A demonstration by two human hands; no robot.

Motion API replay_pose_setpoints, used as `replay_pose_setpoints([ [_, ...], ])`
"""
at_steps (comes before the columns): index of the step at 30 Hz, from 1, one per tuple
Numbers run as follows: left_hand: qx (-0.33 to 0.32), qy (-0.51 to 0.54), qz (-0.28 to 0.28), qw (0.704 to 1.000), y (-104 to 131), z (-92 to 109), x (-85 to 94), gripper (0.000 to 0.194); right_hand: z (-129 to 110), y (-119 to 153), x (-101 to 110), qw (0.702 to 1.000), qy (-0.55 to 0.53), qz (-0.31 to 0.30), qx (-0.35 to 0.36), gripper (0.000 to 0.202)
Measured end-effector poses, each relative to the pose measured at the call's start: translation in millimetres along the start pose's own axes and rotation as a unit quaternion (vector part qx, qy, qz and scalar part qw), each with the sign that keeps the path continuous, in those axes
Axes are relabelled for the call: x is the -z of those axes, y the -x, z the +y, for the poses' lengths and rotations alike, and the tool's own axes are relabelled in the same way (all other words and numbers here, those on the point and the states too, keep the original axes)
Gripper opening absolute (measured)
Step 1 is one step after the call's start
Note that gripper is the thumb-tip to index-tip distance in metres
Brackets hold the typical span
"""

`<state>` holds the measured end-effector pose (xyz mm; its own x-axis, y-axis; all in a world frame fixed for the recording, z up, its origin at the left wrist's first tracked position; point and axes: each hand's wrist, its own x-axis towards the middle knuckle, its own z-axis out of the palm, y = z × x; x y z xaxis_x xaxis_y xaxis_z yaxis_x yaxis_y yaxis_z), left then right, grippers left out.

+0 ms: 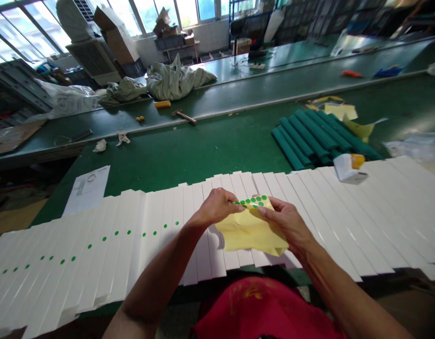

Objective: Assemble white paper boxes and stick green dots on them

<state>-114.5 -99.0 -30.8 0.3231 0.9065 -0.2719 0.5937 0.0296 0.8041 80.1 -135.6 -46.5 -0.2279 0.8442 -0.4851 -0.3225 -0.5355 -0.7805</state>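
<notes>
My right hand (291, 220) grips a yellow-backed sheet of green dot stickers (250, 230) at its right side, thumb on top. At the sheet's upper left corner, my left hand (219, 207) is closed in a pinch beside the row of dots. Whether a single dot is loose between those fingers cannot be made out. Beneath both hands lies a long row of flat white boxes (330, 207), set side by side. Green dots (128, 232) are stuck on many boxes to the left; the boxes on the right show none.
Dark green ribbed rolls (316, 136) lie stacked behind the boxes. A small white box with an orange part (349, 168) sits on the row. Printed paper (87, 188) lies at the left. A hammer (184, 116) and a grey cloth heap (178, 80) are farther back.
</notes>
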Motion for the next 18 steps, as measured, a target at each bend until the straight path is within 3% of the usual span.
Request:
replay_pose_setpoints([
  [5, -0.017, 0.003, -0.001, 1.0, 3.7, -3.2, 6.3, 0.028, 3.2, -4.5, 5.4, 0.999, -0.035, 0.002, -0.04, 0.037],
  [8, 0.006, 0.031, 0.038, 0.999, 11.6, -14.7, 10.1, 0.059, 4.6, -6.8, 7.6, 0.999, -0.025, 0.043, -0.021, 0.037],
  [10, 0.028, 0.089, 0.063, 0.994, 16.3, -24.9, 8.4, 0.064, 4.2, -7.6, 6.8, 0.997, -0.022, 0.073, -0.01, 0.035],
  [14, 0.042, 0.279, 0.102, 0.954, 21.8, -38.6, -0.7, 0.055, 4.4, -8.8, 3.1, 0.994, -0.032, 0.107, 0.004, 0.032],
  [18, 0.063, 0.433, 0.047, 0.898, 26.1, -41.3, -2.5, 0.074, 4.3, -8.7, 0.9, 0.991, -0.021, 0.131, 0.016, 0.032],
])
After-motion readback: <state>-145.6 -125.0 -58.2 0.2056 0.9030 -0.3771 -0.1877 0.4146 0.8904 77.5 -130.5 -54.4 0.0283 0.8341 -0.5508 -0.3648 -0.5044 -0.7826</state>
